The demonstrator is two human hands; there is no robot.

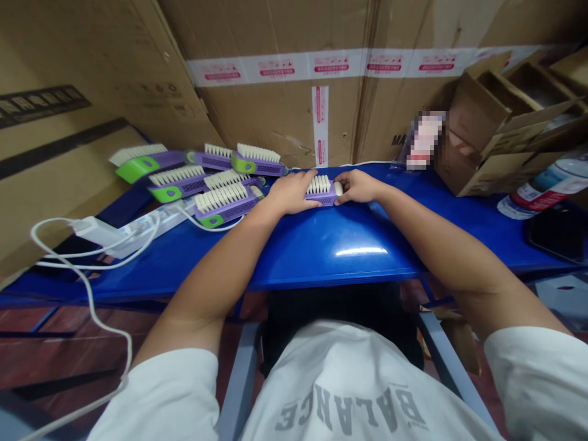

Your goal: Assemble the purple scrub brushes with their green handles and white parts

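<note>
A purple brush (321, 199) with rows of cream bristles lies on the blue table, bristles facing up. My left hand (289, 195) is closed around its left end, fingers over the far side and thumb along the near side. At the brush's right end, my right hand (357, 187) pinches with thumb and fingers by a small cream end piece (339, 188). The part under my left hand is hidden. Left of my hands lies a loose pile of similar purple-and-green brushes (223, 199), bristles mostly up.
A white power strip (147, 226) with plugs and cables lies at the left. Cardboard boxes (275, 110) stand along the back. To the right are an open divided carton (482, 122), a plastic bottle (546, 187) and a dark phone (555, 233). The blue table (321, 251) has a near edge before me.
</note>
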